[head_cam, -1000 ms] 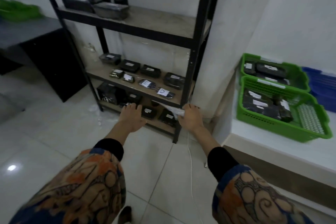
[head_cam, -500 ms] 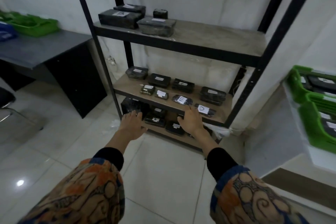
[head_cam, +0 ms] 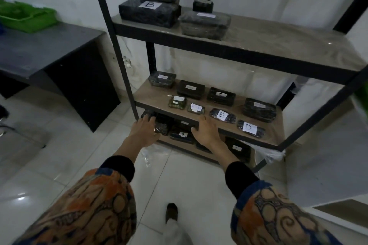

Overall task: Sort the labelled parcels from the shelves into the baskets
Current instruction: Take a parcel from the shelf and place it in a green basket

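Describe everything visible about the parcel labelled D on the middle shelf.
The parcel labelled D is a small, flat, dark package, seemingly wrapped in glossy plastic. A white paper label on its top bears a handwritten black D. It lies flat and slightly angled near the front right edge of the wooden middle shelf, resting on the board alone. The parcel labelled E lies just to its left, apart from it. Neither hand touches it; the right hand is left of it at the shelf's front edge.

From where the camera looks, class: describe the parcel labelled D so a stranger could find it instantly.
Find the black metal shelf rack against the white wall and go to its middle shelf. Along the front edge, the parcel labelled D lies furthest right, beside the parcel labelled E. It is a flat dark packet, and only its white label carries a handwritten D.
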`<state>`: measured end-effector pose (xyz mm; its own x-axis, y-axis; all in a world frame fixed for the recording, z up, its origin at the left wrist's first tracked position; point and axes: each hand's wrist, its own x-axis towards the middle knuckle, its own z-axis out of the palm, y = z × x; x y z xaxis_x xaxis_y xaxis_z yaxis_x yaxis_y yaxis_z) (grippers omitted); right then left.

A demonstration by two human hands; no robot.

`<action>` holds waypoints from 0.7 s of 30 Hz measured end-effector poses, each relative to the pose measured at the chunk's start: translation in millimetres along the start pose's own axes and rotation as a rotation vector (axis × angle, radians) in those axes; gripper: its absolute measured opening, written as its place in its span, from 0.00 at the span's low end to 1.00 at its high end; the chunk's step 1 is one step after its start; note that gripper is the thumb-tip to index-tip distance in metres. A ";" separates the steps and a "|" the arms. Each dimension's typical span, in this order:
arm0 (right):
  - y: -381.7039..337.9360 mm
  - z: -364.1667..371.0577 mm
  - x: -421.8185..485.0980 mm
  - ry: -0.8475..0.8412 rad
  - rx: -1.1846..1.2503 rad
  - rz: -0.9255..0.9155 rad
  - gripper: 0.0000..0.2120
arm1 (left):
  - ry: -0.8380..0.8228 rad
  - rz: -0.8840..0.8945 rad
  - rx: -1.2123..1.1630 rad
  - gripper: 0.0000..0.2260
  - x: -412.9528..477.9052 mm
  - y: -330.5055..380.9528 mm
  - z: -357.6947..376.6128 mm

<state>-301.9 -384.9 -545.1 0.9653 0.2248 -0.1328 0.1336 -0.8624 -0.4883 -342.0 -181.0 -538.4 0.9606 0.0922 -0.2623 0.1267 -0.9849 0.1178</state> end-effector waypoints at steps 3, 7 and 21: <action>-5.3 21.4 45.8 -0.010 0.015 0.028 0.18 | -0.020 0.021 -0.001 0.28 48.4 -18.4 1.5; -11.4 52.3 111.2 -0.050 0.066 0.092 0.23 | -0.076 0.037 -0.034 0.29 117.9 -39.3 9.5; 5.6 163.4 292.5 0.045 0.217 0.340 0.20 | -0.114 0.082 -0.380 0.26 319.8 -59.7 79.5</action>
<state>-55.5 -249.8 -727.6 0.9560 -0.0809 -0.2821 -0.2403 -0.7673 -0.5946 -62.1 -104.3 -705.5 0.9403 -0.0221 -0.3396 0.1541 -0.8620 0.4829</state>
